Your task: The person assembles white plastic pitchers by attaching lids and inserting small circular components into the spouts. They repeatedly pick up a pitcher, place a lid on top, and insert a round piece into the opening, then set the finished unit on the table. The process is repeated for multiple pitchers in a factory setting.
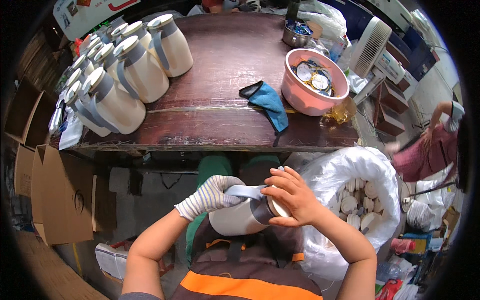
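Across my lap lies a cream thermos jug (232, 220) with a grey neck and a light blue-grey handle, its top end pointing right. My left hand (212, 196), in a striped knit glove, is wrapped round the handle. Bare, my right hand (292, 197) grips the round white lid (278, 206) at the jug's top, fingers over its far side and thumb on the near side. The palm covers much of the lid, so how it sits on the neck is partly hidden.
Several finished-looking jugs (145, 75) stand at the table's left. On the table (215, 75) lie a blue cloth (270, 105) and a pink tub (305, 95) of small parts. A plastic-lined bag (372, 162) of lids sits at my right, cardboard boxes (65, 195) at left. Another person (430, 145) is at far right.
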Available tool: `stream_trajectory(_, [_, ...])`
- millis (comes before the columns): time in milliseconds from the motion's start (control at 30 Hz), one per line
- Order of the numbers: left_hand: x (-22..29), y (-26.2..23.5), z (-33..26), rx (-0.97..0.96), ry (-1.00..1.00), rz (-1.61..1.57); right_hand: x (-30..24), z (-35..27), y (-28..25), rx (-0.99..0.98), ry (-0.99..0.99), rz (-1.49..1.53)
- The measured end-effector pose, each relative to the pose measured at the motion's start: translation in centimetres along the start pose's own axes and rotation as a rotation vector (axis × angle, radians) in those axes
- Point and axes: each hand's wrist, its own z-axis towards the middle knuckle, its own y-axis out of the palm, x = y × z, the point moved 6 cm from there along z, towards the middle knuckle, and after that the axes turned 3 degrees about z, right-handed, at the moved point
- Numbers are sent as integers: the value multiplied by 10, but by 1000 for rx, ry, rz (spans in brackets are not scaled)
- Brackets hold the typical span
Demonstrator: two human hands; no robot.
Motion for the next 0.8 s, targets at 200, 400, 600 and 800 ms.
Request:
stream_trajectory(200, [48, 73, -29, 87, 336, 747, 70, -18, 21, 130, 657, 95])
stream_trajectory(400, [18, -1, 2, 257, 9, 381, 3, -7, 9, 32, 216, -17])
stream_trajectory(600, [52, 62, -17, 88, 12, 564, 57, -28, 16, 146, 709, 103])
stream_trajectory(800, [0, 1, 15, 190, 12, 168, 1, -9, 6, -93, 295, 136])
